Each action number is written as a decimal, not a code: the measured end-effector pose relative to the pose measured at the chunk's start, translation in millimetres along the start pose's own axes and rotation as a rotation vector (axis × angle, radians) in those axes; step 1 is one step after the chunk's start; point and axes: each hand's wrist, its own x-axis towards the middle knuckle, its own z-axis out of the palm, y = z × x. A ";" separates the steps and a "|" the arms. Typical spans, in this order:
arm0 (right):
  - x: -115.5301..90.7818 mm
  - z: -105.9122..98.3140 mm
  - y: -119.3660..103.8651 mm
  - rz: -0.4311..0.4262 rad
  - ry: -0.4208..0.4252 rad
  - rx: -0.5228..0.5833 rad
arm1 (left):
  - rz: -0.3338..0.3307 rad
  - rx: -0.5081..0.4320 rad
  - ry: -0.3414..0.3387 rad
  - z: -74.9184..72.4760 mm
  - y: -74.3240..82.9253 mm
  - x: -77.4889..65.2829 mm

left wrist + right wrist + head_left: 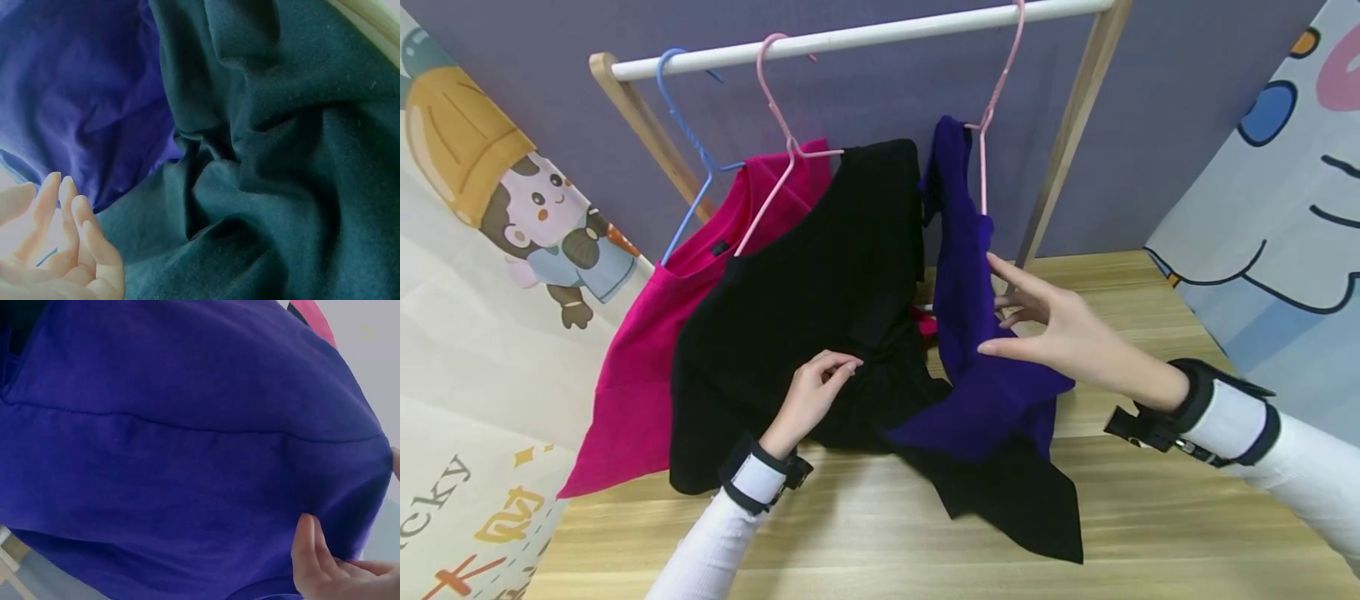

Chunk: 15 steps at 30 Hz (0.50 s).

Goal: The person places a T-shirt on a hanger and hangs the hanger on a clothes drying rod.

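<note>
A purple garment point(958, 275) hangs from the right pink hanger point(988, 125), its lower part spread over the table. My right hand point(1060, 329) is at its right side with fingers spread, the index fingertip at the fabric edge; in the right wrist view, fingers point(306, 550) lie against the purple cloth. A black garment point(790, 275) hangs on the middle pink hanger point(786, 142), its lower folds reaching the table. My left hand point(816, 392) is in front of it, thumb close to the fingertips. In the left wrist view nothing shows between its fingers point(87, 231).
A magenta garment point(625, 392) hangs on a blue hanger point(688, 142) at the left, partly behind the black one. The hangers hook over a white rail point(880, 35) with wooden legs. Beneath is a wood-grain table point(865, 517); printed cloths point(467, 317) stand at both sides.
</note>
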 end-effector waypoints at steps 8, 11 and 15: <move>7.4 16.8 7.3 -0.113 0.038 -0.154 | 0.022 0.008 -0.004 -1.9 5.2 -2.3; 1.8 19.4 9.3 -0.154 0.069 -0.199 | 0.010 0.017 -0.002 -1.7 5.4 -3.5; -9.1 24.7 12.2 -0.208 0.142 -0.228 | 0.020 0.016 0.004 -0.3 1.0 -3.7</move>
